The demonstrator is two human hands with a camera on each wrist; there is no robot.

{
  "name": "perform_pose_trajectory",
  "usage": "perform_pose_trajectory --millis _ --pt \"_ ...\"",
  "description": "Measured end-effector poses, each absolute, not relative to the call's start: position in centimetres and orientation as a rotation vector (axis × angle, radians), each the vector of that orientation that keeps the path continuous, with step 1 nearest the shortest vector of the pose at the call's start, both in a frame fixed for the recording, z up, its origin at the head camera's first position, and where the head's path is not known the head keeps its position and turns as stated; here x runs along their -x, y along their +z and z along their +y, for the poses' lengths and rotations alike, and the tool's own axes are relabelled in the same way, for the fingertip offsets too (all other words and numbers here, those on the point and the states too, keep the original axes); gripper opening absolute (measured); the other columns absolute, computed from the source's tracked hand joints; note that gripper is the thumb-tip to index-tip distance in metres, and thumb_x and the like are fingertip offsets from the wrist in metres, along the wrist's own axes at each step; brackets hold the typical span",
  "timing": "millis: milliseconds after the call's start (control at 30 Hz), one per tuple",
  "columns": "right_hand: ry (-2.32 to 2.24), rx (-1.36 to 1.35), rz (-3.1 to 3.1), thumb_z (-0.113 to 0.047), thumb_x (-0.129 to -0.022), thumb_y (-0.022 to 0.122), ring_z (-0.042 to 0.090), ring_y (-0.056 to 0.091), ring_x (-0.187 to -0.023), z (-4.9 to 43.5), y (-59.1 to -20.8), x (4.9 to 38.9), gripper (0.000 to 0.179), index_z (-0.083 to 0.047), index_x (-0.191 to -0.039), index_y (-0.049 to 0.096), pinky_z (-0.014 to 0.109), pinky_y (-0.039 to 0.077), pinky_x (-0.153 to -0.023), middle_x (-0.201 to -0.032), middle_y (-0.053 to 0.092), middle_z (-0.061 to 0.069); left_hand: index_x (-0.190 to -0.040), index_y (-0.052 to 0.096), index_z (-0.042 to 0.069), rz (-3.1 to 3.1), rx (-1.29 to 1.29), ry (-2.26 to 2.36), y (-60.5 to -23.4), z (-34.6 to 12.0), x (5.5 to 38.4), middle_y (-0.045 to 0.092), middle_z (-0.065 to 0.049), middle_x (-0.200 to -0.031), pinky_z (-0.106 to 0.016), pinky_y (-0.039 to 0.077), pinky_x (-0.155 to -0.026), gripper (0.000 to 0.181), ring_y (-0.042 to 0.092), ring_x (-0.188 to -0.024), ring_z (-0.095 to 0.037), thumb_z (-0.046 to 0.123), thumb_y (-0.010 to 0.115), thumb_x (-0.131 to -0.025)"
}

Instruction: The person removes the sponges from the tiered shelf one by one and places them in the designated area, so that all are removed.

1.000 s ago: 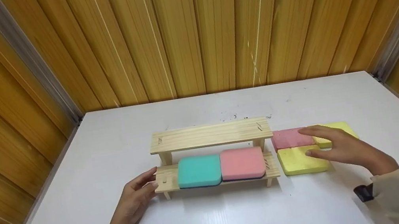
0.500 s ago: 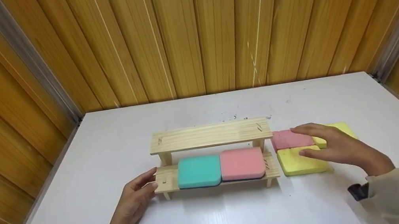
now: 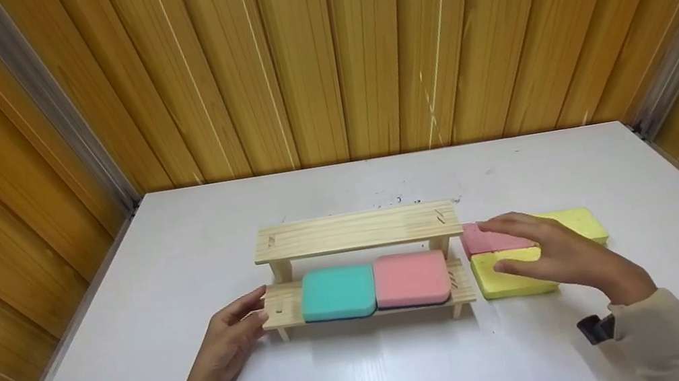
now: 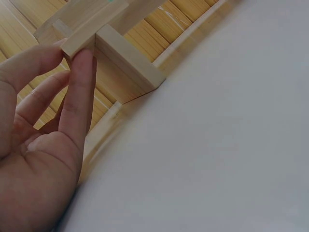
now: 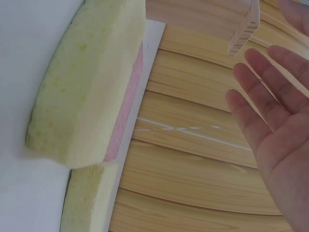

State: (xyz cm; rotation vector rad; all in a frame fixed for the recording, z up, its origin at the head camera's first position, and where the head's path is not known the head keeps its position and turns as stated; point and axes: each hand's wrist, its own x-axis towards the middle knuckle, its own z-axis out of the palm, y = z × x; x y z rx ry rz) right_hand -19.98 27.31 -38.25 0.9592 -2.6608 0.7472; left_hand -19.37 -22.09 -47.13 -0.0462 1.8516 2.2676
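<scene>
While the left hand (image 3: 228, 344) pinches the near-left end of a two-tier wooden stand (image 3: 356, 231) between thumb and fingers, the right hand (image 3: 561, 254) hovers with its fingers extended and slightly spread, holding nothing. The stand is upright on a white table (image 3: 369, 376), its upper board behind and above the lower one. On the lower board a turquoise sponge (image 3: 338, 293) and a pink sponge (image 3: 411, 279) lie flat side by side, touching, each with a dark bottom edge. Just right of the stand, beneath the right hand, three more sponges lie on the table: a rear pink sponge (image 3: 481, 239), a front yellow sponge (image 3: 512, 284) and a rear yellow sponge (image 3: 580, 224) partly hidden by that hand. The right wrist view shows its fingers apart from these. Behind the table rises a wood-patterned wall (image 3: 304, 53).
</scene>
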Motion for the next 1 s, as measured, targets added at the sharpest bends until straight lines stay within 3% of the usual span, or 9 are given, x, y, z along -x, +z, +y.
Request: perform_pose_trajectory --millis 300,467,800,1000 --pt "0.795 -1.016 -2.631 -0.025 -0.082 0.076 0.019 0.057 -0.119 26.0 -38.3 19.9 0.055 -0.012 -0.132 0.058 0.029 0.050 -0.096 -0.130 0.061 0.000 -0.139 0.046 -0.002 1.848 0.051 2.272 -47.1 -22.1 19.3 0.052 -0.009 -0.119 -0.026 0.054 -0.084 0.057 0.060 -0.102 -0.019 -0.001 0.064 -0.085" --pt "0.801 -1.079 -2.549 -0.017 -0.079 0.078 0.018 0.060 -0.115 25.3 -38.2 20.0 0.055 -0.012 -0.130 0.060 0.027 0.050 -0.095 -0.124 0.063 -0.003 -0.139 0.046 -0.002 1.842 0.044 2.277 -47.1 -22.1 19.3 0.051 -0.010 -0.119 -0.027 0.054 -0.086 0.057 0.059 -0.104 -0.019 -0.001 0.064 -0.085" --pt "0.849 -1.143 -2.548 -0.021 -0.082 0.076 0.020 0.056 -0.120 23.8 -38.1 19.7 0.057 -0.018 -0.135 0.056 0.038 0.050 -0.096 -0.130 0.060 0.000 -0.140 0.043 -0.004 1.834 0.021 2.284 -47.1 -22.1 19.2 0.048 -0.011 -0.120 -0.024 0.054 -0.084 0.057 0.059 -0.103 -0.018 -0.002 0.062 -0.086" --pt "0.870 -1.207 -2.542 -0.022 -0.084 0.074 0.018 0.055 -0.122 22.8 -38.1 19.8 0.057 -0.020 -0.137 0.054 0.037 0.050 -0.096 -0.131 0.059 0.000 -0.140 0.045 -0.002 1.857 0.033 2.267 -47.1 -22.1 19.3 0.050 -0.010 -0.119 -0.024 0.053 -0.082 0.057 0.059 -0.101 -0.018 -0.001 0.063 -0.086"
